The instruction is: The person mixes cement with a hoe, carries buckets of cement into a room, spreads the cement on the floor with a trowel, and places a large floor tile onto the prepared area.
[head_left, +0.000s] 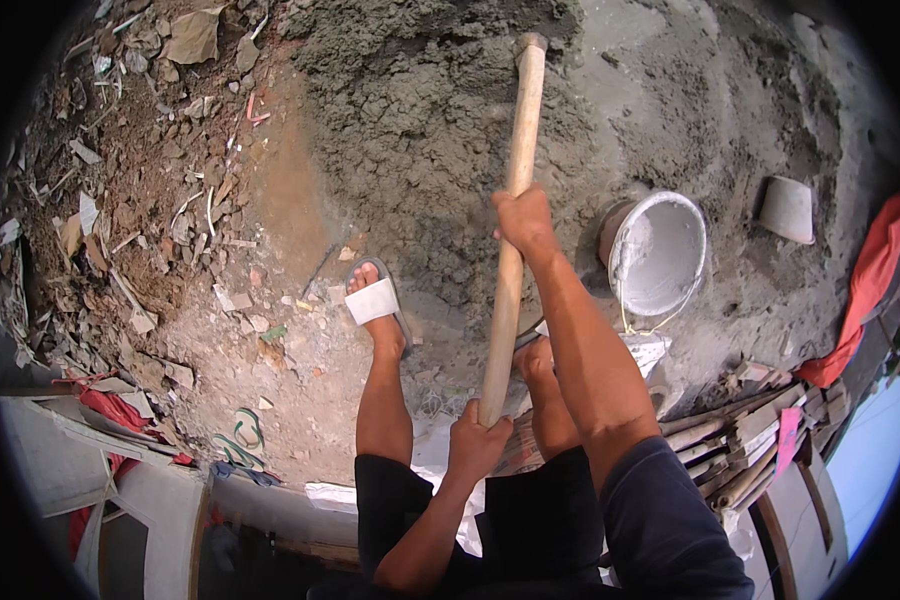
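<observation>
A long-handled hoe [515, 150] slants away from me over a heap of wet grey mortar [400, 110]. Its wooden shaft ends in a metal collar at the far end; the blade is hidden. My right hand [526, 222] is closed round the middle of the shaft. Lower down, close to my body, my left hand [477, 447] grips the butt end. Right of the shaft stands a bucket [703, 245] with a cement-smeared inside and a wire handle.
A smaller pale bucket [787, 208] lies farther right, near red cloth [870, 285]. Stacked wood [740, 450] sits at the lower right. Rubble [170, 170] covers the left ground. My sandalled foot [373, 300] stands at the near edge of the mortar.
</observation>
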### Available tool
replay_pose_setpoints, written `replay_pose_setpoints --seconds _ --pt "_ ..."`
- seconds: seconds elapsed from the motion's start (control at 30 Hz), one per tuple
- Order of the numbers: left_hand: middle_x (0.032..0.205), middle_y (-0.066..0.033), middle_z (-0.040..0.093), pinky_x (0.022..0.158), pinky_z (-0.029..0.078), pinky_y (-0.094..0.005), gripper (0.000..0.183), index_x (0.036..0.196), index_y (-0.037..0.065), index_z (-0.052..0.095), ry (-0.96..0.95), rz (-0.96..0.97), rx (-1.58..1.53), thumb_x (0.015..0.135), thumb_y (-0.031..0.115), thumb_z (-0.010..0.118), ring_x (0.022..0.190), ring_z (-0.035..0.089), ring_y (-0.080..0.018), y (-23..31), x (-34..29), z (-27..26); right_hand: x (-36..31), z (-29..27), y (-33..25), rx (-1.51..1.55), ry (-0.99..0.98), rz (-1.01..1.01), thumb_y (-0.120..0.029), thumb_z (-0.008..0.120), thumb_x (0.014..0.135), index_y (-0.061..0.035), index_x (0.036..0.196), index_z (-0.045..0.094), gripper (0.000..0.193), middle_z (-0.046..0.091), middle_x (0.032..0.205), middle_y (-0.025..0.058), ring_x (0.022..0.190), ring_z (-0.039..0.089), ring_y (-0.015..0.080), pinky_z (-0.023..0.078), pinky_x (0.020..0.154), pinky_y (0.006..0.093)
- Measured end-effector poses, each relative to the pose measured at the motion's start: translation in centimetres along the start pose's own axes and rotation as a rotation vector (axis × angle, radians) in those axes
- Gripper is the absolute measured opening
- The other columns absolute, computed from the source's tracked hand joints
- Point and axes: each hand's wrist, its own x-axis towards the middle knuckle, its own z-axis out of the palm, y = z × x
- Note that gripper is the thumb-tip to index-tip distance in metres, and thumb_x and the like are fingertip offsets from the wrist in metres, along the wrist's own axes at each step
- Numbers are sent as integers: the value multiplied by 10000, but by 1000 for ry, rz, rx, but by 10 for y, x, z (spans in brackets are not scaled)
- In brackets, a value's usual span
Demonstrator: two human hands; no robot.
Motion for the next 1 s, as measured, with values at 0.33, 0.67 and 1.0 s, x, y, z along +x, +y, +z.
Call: replay_pose_setpoints --seconds 0.33,0.67,1.0 --pt "809 -243 661 714 519 -502 361 986 46 563 -248 -38 352 742 274 700 808 652 -424 -115 -106 24 -147 -60 129 240 121 78 -123 585 817 53 1057 420 340 558 728 108 476 569 173 475 410 304" --pt "789 -234 655 695 516 -450 326 977 31 568 -195 10 376 751 250 651 791 653 -414 -20 23 -86 -25 9 51 240 193 82 -144 588 824 149 1131 376 474 601 751 184 487 605 218 505 467 362" --pt "693 -161 641 669 505 -489 237 808 65 583 -177 29 802 727 254 701 686 636 -394 -105 -159 -214 -272 57 90 661 68 260 -73 597 857 4 1057 387 300 536 754 98 491 585 188 515 449 307"
